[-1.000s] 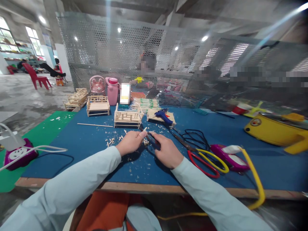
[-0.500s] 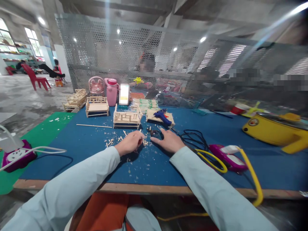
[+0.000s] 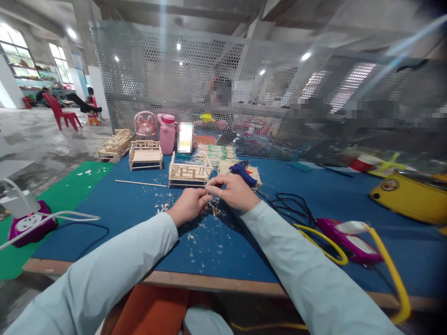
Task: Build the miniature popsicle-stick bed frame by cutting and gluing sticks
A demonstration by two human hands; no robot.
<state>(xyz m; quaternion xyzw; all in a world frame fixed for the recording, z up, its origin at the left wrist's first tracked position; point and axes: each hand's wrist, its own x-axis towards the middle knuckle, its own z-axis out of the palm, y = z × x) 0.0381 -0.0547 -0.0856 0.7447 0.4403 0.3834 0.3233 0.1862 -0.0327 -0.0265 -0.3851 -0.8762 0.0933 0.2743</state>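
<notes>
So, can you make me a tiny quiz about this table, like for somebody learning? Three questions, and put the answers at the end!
1. True or false: the left hand and right hand are close together.

2. Which stands next to the flask?
A) chair
B) phone
C) pot

3. Fill in the colour: the glue gun is mostly ___.

Key: 1 true; 2 B; 3 blue.

The left hand (image 3: 188, 204) probably hides anything it holds
</notes>
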